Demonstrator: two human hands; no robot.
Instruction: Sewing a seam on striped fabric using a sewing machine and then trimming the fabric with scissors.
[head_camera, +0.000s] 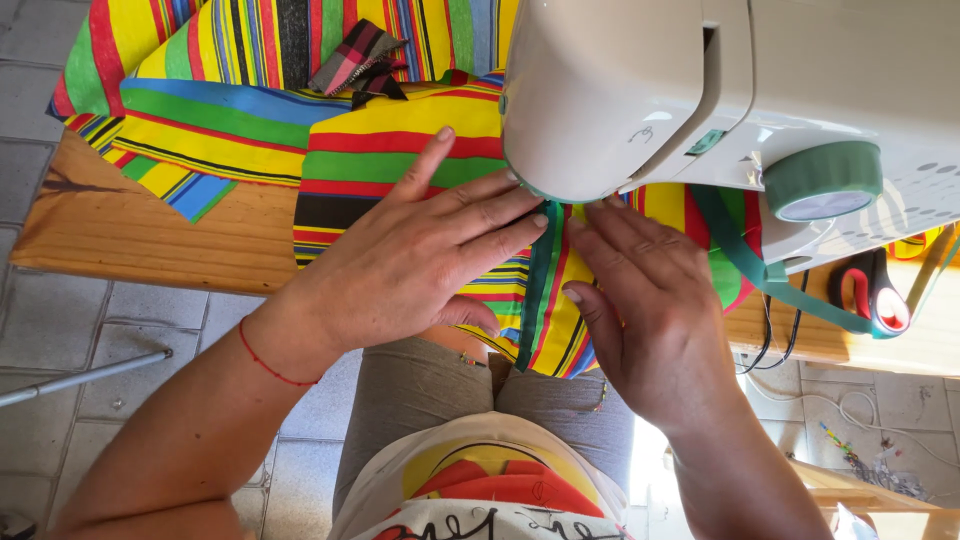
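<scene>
Both hands (420, 265) (640, 300) flat, no grip, on striped fabric (400, 160); needle hidden behind sewing machine (620, 90).

Your left hand (400, 265) carries a thin red thread bracelet (270, 365) at the wrist; right hand (650, 310) unadorned, arms unsleeved, grey trousers (420, 400), white top (480, 490) printed yellow and red.

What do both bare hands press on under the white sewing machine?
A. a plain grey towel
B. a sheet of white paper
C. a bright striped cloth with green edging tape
C: the left hand and right hand lie flat on the bright striped cloth, beside its green edging tape.
</scene>
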